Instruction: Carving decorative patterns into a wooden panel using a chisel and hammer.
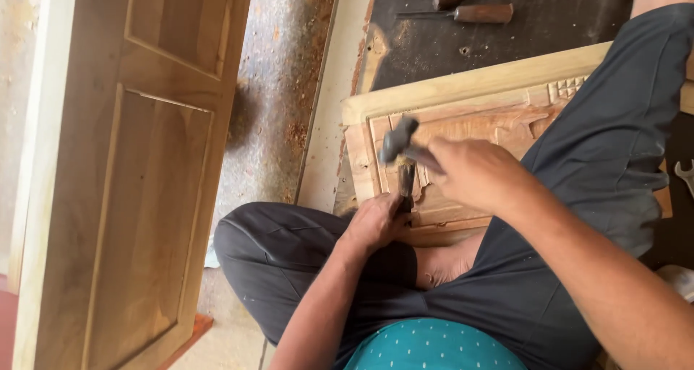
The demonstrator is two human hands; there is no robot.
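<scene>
Chisel (406, 186) gripped in left hand (376, 222), just below hammer (397, 139) clutched by right hand (470, 173)

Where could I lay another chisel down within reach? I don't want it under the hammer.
Bare dark mat lies between the spare chisels at top and the carved panel's upper rim. The pale strip between that panel and the standing door is free too. Around the left hand, right hand and hammer it is crowded.
</scene>
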